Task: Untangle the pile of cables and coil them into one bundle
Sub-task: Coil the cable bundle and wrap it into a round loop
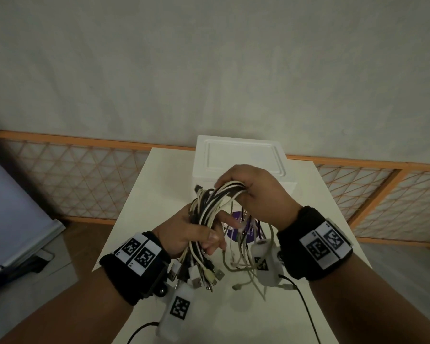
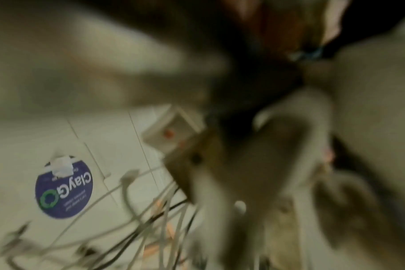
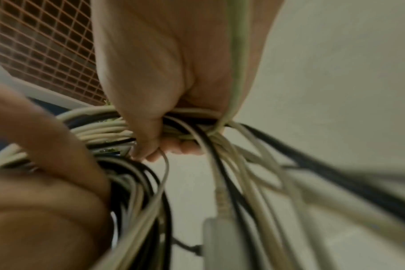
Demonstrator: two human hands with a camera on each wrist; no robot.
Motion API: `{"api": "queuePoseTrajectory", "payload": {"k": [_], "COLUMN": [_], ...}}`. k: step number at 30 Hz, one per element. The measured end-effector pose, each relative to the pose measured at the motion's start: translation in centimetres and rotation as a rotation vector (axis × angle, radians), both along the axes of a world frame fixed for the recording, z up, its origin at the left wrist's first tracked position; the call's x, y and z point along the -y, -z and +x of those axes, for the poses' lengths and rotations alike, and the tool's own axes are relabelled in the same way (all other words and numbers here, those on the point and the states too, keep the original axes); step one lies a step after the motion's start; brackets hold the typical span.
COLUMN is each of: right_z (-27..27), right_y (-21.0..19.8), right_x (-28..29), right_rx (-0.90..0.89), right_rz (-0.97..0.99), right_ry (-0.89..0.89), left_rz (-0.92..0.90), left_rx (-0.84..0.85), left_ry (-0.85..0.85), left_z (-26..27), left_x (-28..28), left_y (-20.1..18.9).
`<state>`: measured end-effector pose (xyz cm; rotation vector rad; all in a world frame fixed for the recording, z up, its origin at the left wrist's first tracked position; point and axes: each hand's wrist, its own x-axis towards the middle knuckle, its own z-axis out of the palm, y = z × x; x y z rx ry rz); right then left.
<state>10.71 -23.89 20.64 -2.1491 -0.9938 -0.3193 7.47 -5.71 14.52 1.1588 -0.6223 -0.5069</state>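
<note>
Progress: I judge the task well along. Most of the cables [image 1: 210, 207] are gathered into one thick black-and-white run held up between my two hands, above the surface [image 1: 139, 212].
Done so far: the strands lie roughly side by side where I grip them, and many plug ends [image 1: 201, 274] hang together below my left hand.
Left to do: a few thin pale strands [image 1: 243, 259] dangle loose under the right hand, apart from the main run, and I see no closed coil yet. I would say those stragglers need drawing in before the loop can be wound.
Left hand [image 1: 184, 232]: fingers curled round the lower part of the cables, thumb across them. The left wrist view is too blurred to add anything.
Right hand [image 1: 253, 189]: clamped on the upper bend of the cables; the right wrist view shows the fingers [image 3: 185, 146] wrapped right round the strands.
Containers: a white box [image 1: 241, 157] stands at the far end of the surface, its lid on, so I cannot tell what is in it.
Other: a round purple sticker [image 2: 64, 190] lies on the surface beneath the cables.
</note>
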Motion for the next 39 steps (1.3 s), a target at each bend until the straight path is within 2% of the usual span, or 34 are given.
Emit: {"api": "queuePoseTrajectory", "payload": {"k": [3, 7, 11, 15, 17, 21, 25, 27, 30, 31, 34, 36, 39], "right_z": [0.7, 1.2, 1.3, 1.3, 1.0, 0.4, -0.5, -1.0, -1.2, -0.9, -1.4, -1.8, -2.5], "right_y": [0.1, 0.5, 1.2, 1.6, 1.9, 2.5, 2.5, 2.8, 3.3, 3.9, 4.3, 3.0, 1.8], "right_x": [-1.4, -1.6, -1.2, -0.5, -0.8, -1.4, -1.1, -0.7, -0.1, 0.1, -0.2, -0.6, -1.3], "right_rx": [0.097, 0.033, -0.236, -0.707, -0.855, -1.028, -1.237, -1.318, -1.32, -1.325, -1.207, -1.126, -0.996], "right_rz": [0.003, -0.091, -0.1, 0.108, 0.248, 0.412, 0.487, 0.6, 0.787, 0.795, 0.729, 0.65, 0.663], "right_ry": [-0.011, -0.077, -0.142, -0.275, -0.376, -0.336, -0.315, -0.233, -0.223, -0.234, -0.195, -0.135, -0.058], "left_rz": [-0.022, -0.057, -0.165, -0.312, -0.389, -0.457, -0.428, -0.416, -0.425, -0.428, -0.414, -0.408, -0.414], "left_rx": [0.004, -0.012, -0.064, -0.095, -0.108, -0.152, -0.241, -0.271, -0.245, -0.221, -0.137, -0.08, -0.1], "left_ry": [0.13, 0.191, 0.25, 0.365, 0.417, 0.408, 0.362, 0.346, 0.357, 0.37, 0.405, 0.396, 0.34], "left_z": [-0.3, -1.0, -1.9, -2.9, -3.1, -2.8, -3.2, -3.5, -3.4, -3.3, -2.5, -2.4, -2.2], "left_x": [1.0, 1.1, 1.1, 2.2, 2.5, 2.6, 2.8, 2.8, 2.2, 1.7, 1.7, 2.3, 2.3], "left_y": [-0.7, -1.0, -1.1, -2.0, -2.4, -3.0, -2.3, -2.1, -2.6, -2.9, -3.1, -2.4, -2.1]}}
